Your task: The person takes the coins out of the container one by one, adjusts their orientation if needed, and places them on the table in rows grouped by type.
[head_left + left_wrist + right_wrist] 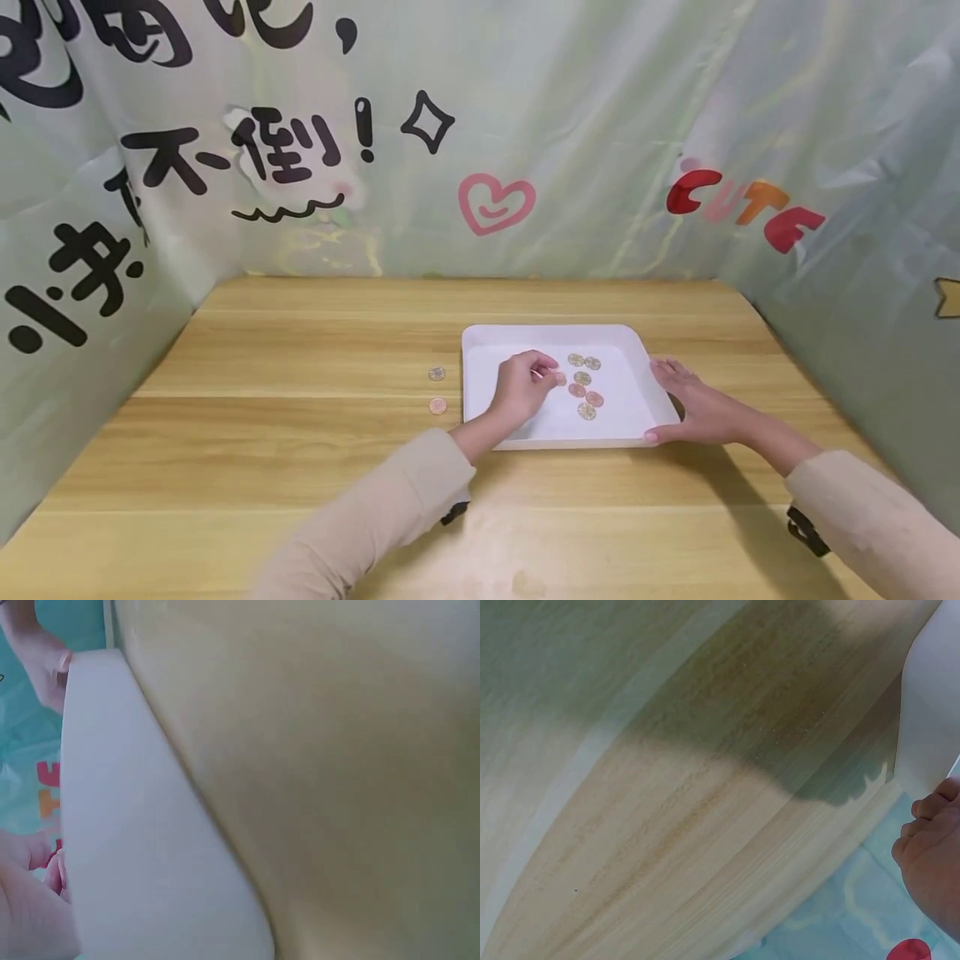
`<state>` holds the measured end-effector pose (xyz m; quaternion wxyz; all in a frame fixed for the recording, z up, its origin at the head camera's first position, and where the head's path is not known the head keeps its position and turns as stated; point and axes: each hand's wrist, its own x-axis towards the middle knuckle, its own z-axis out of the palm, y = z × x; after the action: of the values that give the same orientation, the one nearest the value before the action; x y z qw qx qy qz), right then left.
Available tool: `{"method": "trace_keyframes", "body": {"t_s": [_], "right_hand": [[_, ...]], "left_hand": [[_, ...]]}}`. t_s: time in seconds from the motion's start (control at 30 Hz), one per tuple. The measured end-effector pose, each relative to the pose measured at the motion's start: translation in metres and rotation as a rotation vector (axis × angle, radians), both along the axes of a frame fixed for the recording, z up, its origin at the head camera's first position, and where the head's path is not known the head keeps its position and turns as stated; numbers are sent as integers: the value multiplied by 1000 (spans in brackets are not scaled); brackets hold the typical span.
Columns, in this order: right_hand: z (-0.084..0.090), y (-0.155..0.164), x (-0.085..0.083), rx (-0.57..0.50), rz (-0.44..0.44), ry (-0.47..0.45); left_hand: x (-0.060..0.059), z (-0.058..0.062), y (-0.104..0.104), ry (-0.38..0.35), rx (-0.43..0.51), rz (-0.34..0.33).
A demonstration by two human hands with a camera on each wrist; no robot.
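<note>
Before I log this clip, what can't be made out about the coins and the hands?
- Head view: the coins in the tray are too small to tell their value or face.
- Head view: the left hand covers whatever its fingertips pinch.
- Left wrist view: only blurred tray wall and tabletop; no coins show.
- Right wrist view: the right hand is cut off by the frame edge.

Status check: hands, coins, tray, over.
Left hand inside white tray, pinching a coin. Right hand flat on tray's right rim. Five more coins in tray; two coins on table. Nothing in the way.
</note>
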<state>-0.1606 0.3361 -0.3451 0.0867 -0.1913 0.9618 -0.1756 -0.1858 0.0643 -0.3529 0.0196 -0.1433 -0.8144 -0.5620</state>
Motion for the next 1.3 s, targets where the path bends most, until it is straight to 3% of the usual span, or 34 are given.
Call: {"method": "trace_keyframes", "body": {"t_s": [0.4,0.63,0.8,1.0,1.17,1.3], "right_hand": [[2,0,-1,-1,2,-15],[2,-1,-1,4,-4,-21],[2,-1,-1,11,0,-17],[3,-1,0,9,-4,-21],[3,-1,-1,8,3,-12],[3,-1,-1,9,3,-16]], "left_hand": [[6,-13,43,-169,-186,-16],[7,-13,52,-218,-337,17],[6,-14,55,-269,-365,19],[2,-20,57,-236,-386,5],[5,-13,55,-237,-442,-8],[7,-11,54,-214,-426,20]]}}
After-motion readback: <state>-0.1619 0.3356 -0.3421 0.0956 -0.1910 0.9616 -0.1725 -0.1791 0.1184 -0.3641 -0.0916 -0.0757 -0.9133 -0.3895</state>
